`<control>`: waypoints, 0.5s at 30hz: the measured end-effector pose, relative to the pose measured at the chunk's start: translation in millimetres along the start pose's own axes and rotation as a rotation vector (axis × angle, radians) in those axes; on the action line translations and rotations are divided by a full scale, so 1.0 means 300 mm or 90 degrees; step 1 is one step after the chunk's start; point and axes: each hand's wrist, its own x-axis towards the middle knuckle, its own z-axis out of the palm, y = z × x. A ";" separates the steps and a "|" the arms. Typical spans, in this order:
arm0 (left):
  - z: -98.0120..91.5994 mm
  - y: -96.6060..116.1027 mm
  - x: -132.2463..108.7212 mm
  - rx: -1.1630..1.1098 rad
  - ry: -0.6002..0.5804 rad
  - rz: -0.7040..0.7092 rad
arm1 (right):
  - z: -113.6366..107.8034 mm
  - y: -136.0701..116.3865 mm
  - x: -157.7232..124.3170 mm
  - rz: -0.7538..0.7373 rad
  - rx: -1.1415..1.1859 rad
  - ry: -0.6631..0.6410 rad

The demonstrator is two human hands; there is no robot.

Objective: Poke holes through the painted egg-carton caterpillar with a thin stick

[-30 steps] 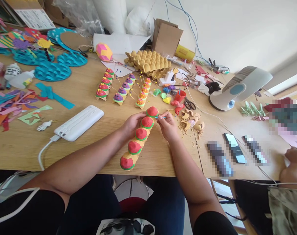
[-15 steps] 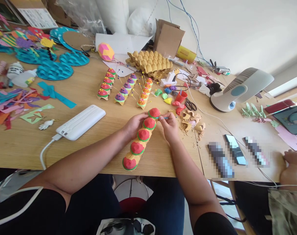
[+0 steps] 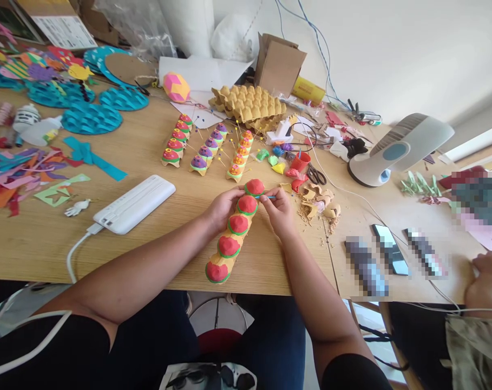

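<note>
A strip of egg carton (image 3: pixel 228 247) with several domes slants over the table's front. Red clay tops each dome, with a green band round its lower edge. My left hand (image 3: pixel 226 208) grips the strip's far end from the left side. In my right hand (image 3: pixel 279 208), thumb and fingers pinch a thin blue stick (image 3: pixel 269 197), whose tip meets the strip between its two farthest domes. What kind of tool the stick is I cannot make out. Beyond my hands stand three decorated carton strips: a red one (image 3: pixel 176 143), a purple one (image 3: pixel 208 149) and an orange one (image 3: pixel 240 156).
A white power bank (image 3: pixel 136 205) with a cable lies left of my forearm. To the right are carton scraps (image 3: pixel 316 200), scissors (image 3: pixel 316 174), a fan (image 3: pixel 392 151) and phones (image 3: pixel 391 249). Another person's hand (image 3: pixel 487 276) rests at the right edge. Egg trays (image 3: pixel 249 103) sit behind.
The stick's tip has shifted slightly down and left, from the farthest dome's edge toward the gap below it. The strip's near end has swung a little to the right.
</note>
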 end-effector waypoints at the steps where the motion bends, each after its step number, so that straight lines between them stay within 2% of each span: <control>1: -0.002 -0.003 0.002 0.009 -0.003 0.023 | 0.002 0.000 -0.001 -0.001 0.001 0.007; 5: -0.003 -0.015 0.005 0.027 -0.002 0.073 | 0.011 -0.006 -0.006 0.004 0.014 0.023; 15: 0.030 -0.021 -0.015 0.002 0.024 0.058 | 0.013 -0.014 -0.011 -0.009 -0.027 0.072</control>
